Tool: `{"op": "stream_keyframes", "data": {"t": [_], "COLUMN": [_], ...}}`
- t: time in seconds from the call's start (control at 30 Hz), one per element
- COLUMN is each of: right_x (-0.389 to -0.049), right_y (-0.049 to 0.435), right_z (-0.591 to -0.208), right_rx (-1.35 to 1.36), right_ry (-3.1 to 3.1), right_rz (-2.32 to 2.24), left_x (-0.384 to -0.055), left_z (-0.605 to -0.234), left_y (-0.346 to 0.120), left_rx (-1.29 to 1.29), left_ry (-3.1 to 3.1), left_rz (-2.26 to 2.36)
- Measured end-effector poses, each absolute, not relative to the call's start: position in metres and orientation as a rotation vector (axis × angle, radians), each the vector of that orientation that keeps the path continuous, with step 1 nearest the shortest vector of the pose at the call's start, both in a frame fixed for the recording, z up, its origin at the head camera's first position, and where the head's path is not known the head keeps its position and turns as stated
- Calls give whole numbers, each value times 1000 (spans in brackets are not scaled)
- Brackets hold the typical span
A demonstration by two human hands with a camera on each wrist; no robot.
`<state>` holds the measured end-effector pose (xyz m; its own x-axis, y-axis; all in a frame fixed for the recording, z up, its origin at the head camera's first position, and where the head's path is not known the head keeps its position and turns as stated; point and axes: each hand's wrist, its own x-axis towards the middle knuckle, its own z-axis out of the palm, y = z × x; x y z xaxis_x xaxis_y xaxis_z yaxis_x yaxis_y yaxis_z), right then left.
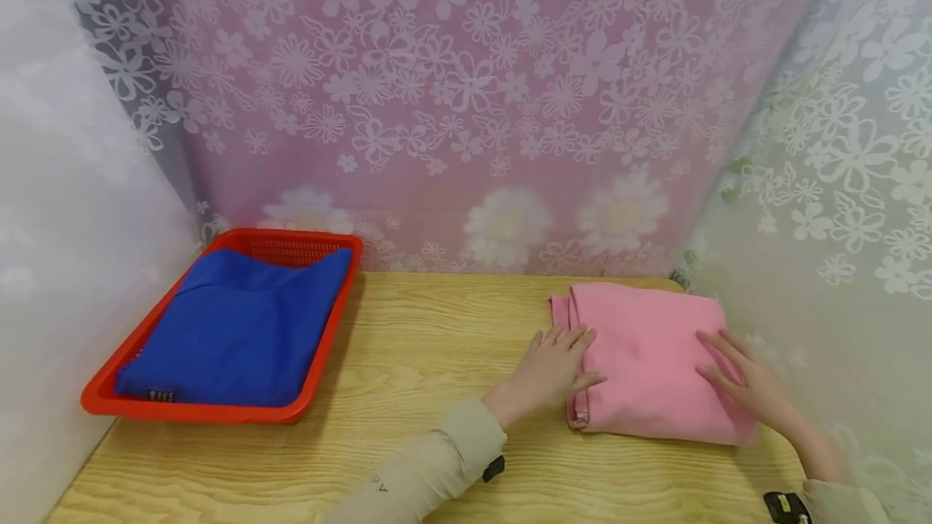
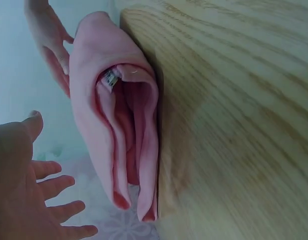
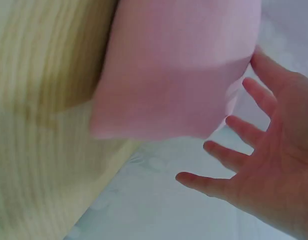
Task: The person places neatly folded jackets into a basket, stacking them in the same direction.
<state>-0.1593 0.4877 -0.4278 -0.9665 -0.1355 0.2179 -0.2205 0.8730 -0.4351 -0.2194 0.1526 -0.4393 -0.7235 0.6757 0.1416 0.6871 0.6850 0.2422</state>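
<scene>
A folded pink cloth [image 1: 648, 362] lies on the right part of the wooden table, its layered folds facing left and a small label [image 2: 112, 78] showing inside them. Over its left edge my left hand [image 1: 546, 366] hovers with fingers spread; in the left wrist view this hand [image 2: 44, 195] is apart from the folds. My right hand [image 1: 753, 382] is at the cloth's right side, fingers extended. Seen from the right wrist, the thumb of that hand [image 3: 278, 135] meets the top edge of the cloth [image 3: 173, 80], while the other fingers are spread beside it.
A red plastic basket [image 1: 309, 395] at the left of the table [image 1: 429, 346] holds a folded blue cloth [image 1: 233, 330]. Flowered curtains [image 1: 451, 103] hang behind the table and along both sides, close to the right hand.
</scene>
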Motion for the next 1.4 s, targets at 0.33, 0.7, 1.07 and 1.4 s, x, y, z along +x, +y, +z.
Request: {"op": "stream_keyframes", "data": {"t": [0.33,0.7,1.07,1.4], "right_x": [-157,-155,-161,-172], "right_y": [491,488,487,482], "right_z": [-442,-443,-447,-443], "right_rx": [311,268,244,327], "right_ry": [-2880,-2916,-2922,-2869], "right_rz": [874,932,904,932], "left_x": [-212,-212,-212,-217], "left_z": [-462,-473,-471,-469], "left_y": [170,171,168,162], "left_rx": [-1276,-1267,-1248,-1252], "left_ry": [-2938,-2950,-2964,-2959], "left_rz": [-274,-307,-289,-311]}}
